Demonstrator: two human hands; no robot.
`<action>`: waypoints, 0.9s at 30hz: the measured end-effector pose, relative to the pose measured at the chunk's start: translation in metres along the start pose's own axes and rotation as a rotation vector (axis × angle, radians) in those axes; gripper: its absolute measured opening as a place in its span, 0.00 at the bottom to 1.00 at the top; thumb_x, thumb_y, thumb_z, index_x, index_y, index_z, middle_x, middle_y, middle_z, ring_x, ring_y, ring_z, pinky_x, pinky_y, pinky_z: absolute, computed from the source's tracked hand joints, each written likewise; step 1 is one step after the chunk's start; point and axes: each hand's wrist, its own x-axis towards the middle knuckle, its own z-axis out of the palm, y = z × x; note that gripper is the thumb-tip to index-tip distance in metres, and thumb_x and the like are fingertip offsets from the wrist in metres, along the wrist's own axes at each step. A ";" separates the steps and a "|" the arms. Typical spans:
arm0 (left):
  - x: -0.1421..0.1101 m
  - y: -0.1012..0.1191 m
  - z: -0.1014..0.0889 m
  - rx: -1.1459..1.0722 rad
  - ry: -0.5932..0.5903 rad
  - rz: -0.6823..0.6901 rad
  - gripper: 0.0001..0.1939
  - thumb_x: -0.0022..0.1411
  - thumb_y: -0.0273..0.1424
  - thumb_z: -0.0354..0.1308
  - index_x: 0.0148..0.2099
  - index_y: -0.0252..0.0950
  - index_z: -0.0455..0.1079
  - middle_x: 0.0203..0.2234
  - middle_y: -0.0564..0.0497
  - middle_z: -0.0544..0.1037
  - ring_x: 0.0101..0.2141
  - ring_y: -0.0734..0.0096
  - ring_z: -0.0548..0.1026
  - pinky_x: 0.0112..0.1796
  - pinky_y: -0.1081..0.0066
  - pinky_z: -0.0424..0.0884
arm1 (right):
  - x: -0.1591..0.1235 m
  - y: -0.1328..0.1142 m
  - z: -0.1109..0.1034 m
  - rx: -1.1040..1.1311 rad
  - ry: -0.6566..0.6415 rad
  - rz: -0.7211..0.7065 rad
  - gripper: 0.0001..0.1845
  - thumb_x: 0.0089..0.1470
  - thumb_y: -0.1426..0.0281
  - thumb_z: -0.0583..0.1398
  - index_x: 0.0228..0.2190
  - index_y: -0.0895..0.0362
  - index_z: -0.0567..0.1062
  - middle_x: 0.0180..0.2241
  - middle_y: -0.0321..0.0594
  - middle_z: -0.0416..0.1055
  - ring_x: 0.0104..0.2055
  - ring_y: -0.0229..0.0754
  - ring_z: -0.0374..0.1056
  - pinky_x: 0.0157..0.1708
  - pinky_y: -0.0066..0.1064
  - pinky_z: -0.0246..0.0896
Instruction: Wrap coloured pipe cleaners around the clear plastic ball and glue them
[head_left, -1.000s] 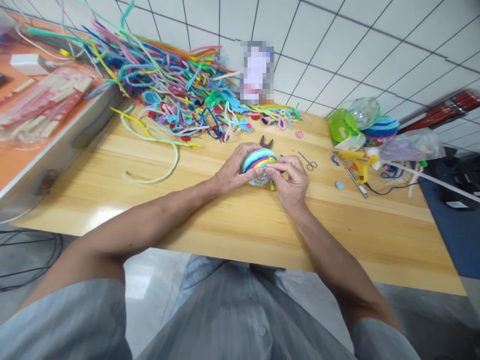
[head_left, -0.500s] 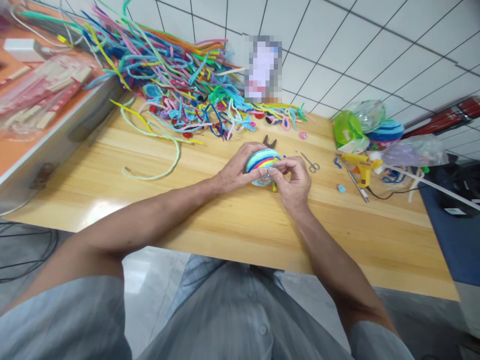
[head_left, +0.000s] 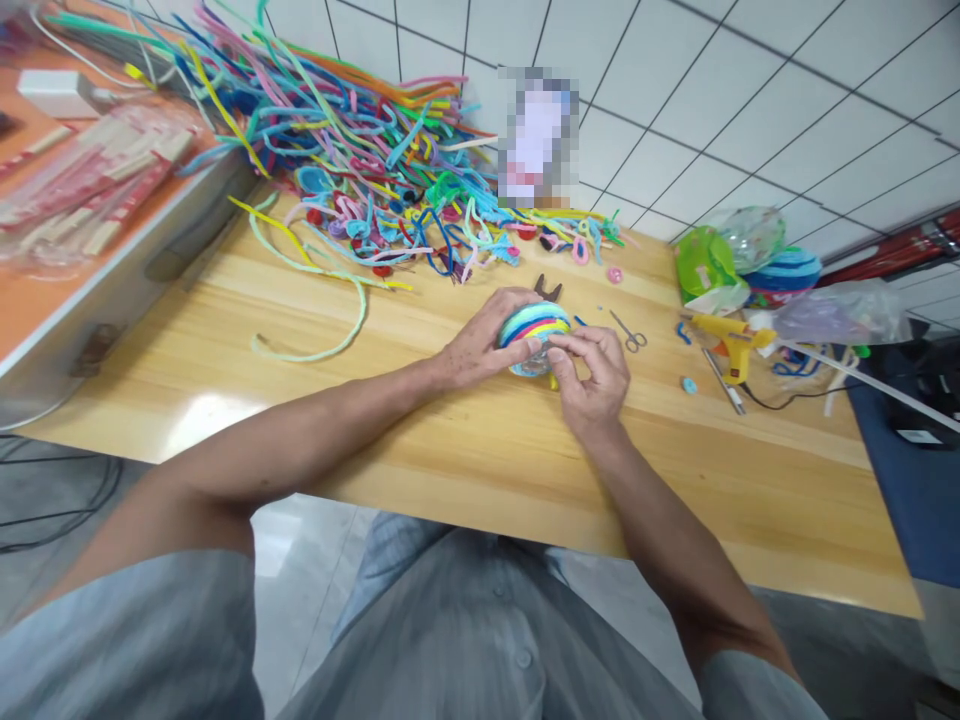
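Note:
A rounded ball-like piece (head_left: 534,322) is covered in pipe cleaner bands of light blue, dark blue, pink and yellow; its underside looks clear or pale. My left hand (head_left: 484,345) wraps its left side, thumb across the front. At its right front edge, my right hand (head_left: 596,375) has thumb and forefinger pinched together against the surface. What lies between those fingertips is too small to make out. Just behind the ball, the dark jaws of pliers (head_left: 548,288) stick out, and a bit of yellow shows beneath it. Small scissors (head_left: 631,333) lie to the right.
A tangled heap of coloured pipe cleaners (head_left: 390,160) fills the back left, with a pale green strand (head_left: 360,320) curling forward. Right are a yellow glue gun (head_left: 731,345) with its cord, a green packet (head_left: 705,265) and plastic bags. An orange-topped surface (head_left: 45,300) borders the left.
The whole view has shifted slightly, so things appear a little further right. My right fingers have changed their pinch slightly at the ball's edge; my left hand keeps its hold.

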 end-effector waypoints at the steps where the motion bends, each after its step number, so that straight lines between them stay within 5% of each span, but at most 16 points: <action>1: 0.000 0.000 0.000 -0.004 0.004 0.000 0.31 0.78 0.55 0.57 0.69 0.39 0.67 0.64 0.37 0.75 0.67 0.52 0.74 0.69 0.50 0.71 | -0.001 0.000 -0.001 -0.030 -0.006 -0.029 0.09 0.68 0.65 0.67 0.47 0.41 0.87 0.42 0.40 0.79 0.46 0.50 0.77 0.48 0.48 0.76; 9: -0.002 -0.004 -0.001 -0.023 -0.001 0.001 0.29 0.79 0.51 0.58 0.70 0.38 0.65 0.64 0.38 0.74 0.67 0.53 0.73 0.69 0.53 0.70 | -0.004 -0.005 -0.009 -0.261 -0.137 -0.090 0.13 0.72 0.63 0.64 0.51 0.49 0.87 0.42 0.46 0.82 0.43 0.49 0.77 0.44 0.44 0.78; 14: -0.003 -0.001 -0.003 -0.042 0.003 -0.064 0.32 0.78 0.53 0.58 0.71 0.37 0.65 0.65 0.37 0.73 0.67 0.53 0.73 0.71 0.53 0.68 | 0.016 -0.022 -0.042 -0.111 -0.017 0.133 0.12 0.73 0.61 0.63 0.47 0.48 0.88 0.35 0.39 0.82 0.34 0.43 0.76 0.31 0.36 0.74; 16: -0.004 0.000 -0.003 -0.053 -0.003 -0.099 0.33 0.77 0.54 0.59 0.71 0.37 0.65 0.65 0.37 0.73 0.67 0.52 0.73 0.71 0.51 0.69 | 0.033 -0.033 -0.078 -0.115 -0.078 0.263 0.12 0.70 0.59 0.66 0.48 0.48 0.88 0.45 0.43 0.84 0.43 0.46 0.81 0.30 0.34 0.75; 19: -0.005 0.000 -0.003 -0.076 0.005 -0.144 0.33 0.77 0.54 0.60 0.71 0.38 0.65 0.65 0.37 0.73 0.66 0.51 0.74 0.70 0.50 0.70 | 0.049 -0.043 -0.156 -0.183 -0.211 0.404 0.17 0.63 0.56 0.73 0.52 0.44 0.88 0.61 0.45 0.82 0.62 0.53 0.78 0.48 0.44 0.83; 21: -0.006 0.000 -0.003 -0.086 0.013 -0.156 0.32 0.77 0.53 0.60 0.71 0.38 0.65 0.66 0.38 0.73 0.66 0.51 0.74 0.70 0.50 0.71 | 0.042 -0.039 -0.217 -0.056 -0.128 0.513 0.22 0.60 0.51 0.75 0.54 0.42 0.87 0.67 0.48 0.78 0.72 0.58 0.71 0.56 0.52 0.81; 24: -0.007 -0.001 -0.004 -0.077 0.016 -0.160 0.33 0.76 0.53 0.61 0.71 0.39 0.65 0.66 0.38 0.73 0.66 0.50 0.74 0.70 0.49 0.71 | 0.009 -0.019 -0.301 0.072 -0.067 0.764 0.36 0.45 0.34 0.75 0.47 0.45 0.90 0.62 0.60 0.81 0.66 0.70 0.76 0.42 0.57 0.81; 27: -0.006 0.000 -0.006 -0.059 0.013 -0.189 0.33 0.76 0.53 0.61 0.71 0.40 0.67 0.67 0.39 0.73 0.67 0.48 0.73 0.71 0.47 0.69 | -0.035 0.002 -0.354 -0.425 0.033 0.889 0.37 0.48 0.27 0.67 0.32 0.47 0.87 0.44 0.63 0.86 0.49 0.68 0.84 0.31 0.54 0.73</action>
